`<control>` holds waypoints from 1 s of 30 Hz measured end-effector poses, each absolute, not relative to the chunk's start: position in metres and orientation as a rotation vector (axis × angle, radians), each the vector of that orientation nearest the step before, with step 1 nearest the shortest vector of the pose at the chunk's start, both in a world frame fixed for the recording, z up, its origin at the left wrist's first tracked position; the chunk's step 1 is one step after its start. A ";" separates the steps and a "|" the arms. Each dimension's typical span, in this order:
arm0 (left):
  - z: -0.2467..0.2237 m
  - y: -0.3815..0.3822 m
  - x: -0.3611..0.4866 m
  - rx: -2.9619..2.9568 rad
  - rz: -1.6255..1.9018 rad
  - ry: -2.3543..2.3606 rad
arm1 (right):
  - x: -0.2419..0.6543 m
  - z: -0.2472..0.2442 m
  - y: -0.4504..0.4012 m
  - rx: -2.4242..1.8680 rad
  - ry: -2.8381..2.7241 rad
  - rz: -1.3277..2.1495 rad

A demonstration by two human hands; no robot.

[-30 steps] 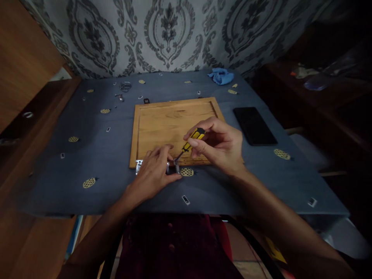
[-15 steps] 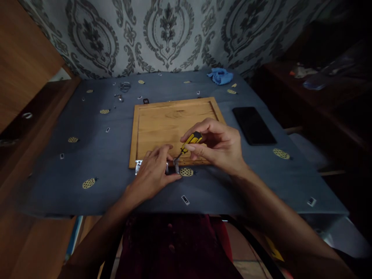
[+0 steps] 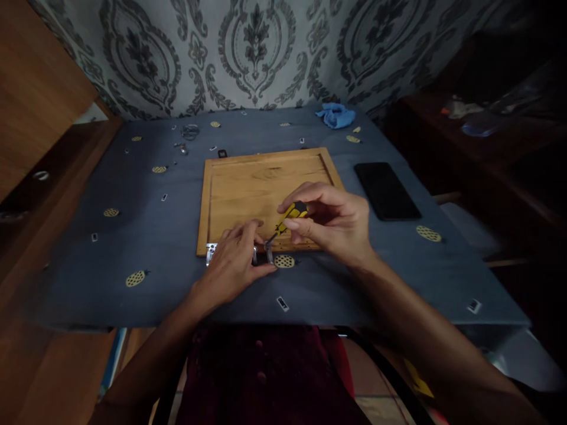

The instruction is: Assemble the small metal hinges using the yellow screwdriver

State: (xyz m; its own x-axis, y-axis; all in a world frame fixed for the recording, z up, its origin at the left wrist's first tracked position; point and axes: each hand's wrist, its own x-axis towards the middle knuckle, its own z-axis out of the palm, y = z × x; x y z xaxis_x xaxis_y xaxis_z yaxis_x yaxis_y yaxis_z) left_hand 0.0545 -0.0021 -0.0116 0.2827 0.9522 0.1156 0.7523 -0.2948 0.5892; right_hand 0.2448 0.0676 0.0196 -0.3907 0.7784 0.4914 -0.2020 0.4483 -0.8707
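Note:
My right hand (image 3: 339, 221) pinches a small screwdriver (image 3: 292, 215) with a yellow and black handle. Its shaft slants down to the left, the tip meeting a metal handle-like fitting (image 3: 270, 254) at the near edge of a framed wooden panel (image 3: 248, 195). Over that edge lies my left hand (image 3: 233, 254), its fingers on the wood and its thumb at the fitting's lower end, steadying it; the palm covers part of the fitting. A shiny metal plate (image 3: 211, 252) shows at the panel's near left corner, partly behind my left hand.
A black phone (image 3: 387, 192) lies right of the panel on the blue patterned tablecloth (image 3: 146, 236). At the back are a blue cloth (image 3: 336, 115) and, to the left, small metal parts (image 3: 182, 149) and a wire-like bundle (image 3: 190, 131). A dark clasp (image 3: 222, 153) sits at the panel's far edge.
My right hand has shifted very slightly, its fingers changing a little around the screwdriver's handle. The tip stays at the fitting, and my left hand keeps its place.

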 end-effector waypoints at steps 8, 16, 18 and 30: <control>-0.012 -0.002 0.054 2.150 0.627 1.540 | 0.242 0.022 0.065 -0.585 -1.507 1.006; -0.012 -0.001 0.055 2.135 0.643 1.526 | 0.240 0.018 0.064 -0.625 -1.566 1.077; -0.011 -0.001 0.055 2.126 0.644 1.527 | 0.241 0.017 0.064 -0.633 -1.568 1.092; -0.009 0.000 0.055 2.129 0.607 1.535 | 0.246 0.022 0.069 -0.542 -1.652 1.153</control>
